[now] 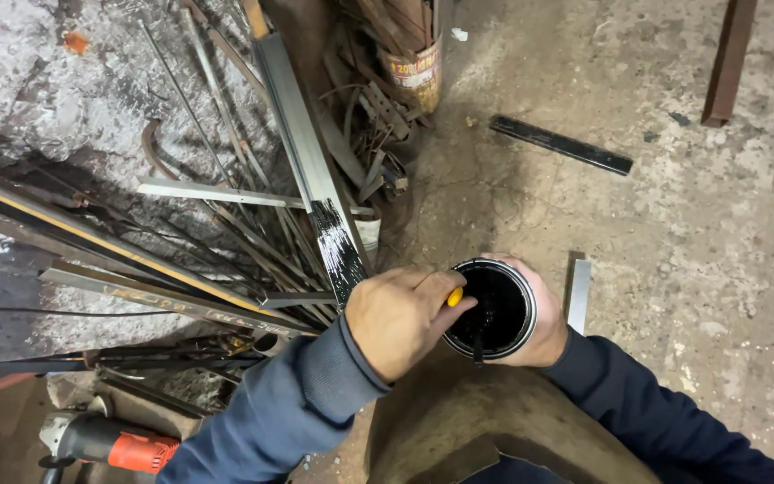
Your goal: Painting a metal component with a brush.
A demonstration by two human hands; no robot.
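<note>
Round can of black paint cupped from the far side by right hand, fingers wrapped snug around its wall, held over the knee above the concrete floor. Left hand closed tight on yellow-handled brush, bristles dipped down into the can's open mouth. Paint-streaked metal channel just beyond the left knuckles. Angle grinder near the floor's lower-left corner.

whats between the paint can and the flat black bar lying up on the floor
In the head view, only bare concrete floor lies between the paint can and the flat black bar; nothing rests on that stretch.
</note>
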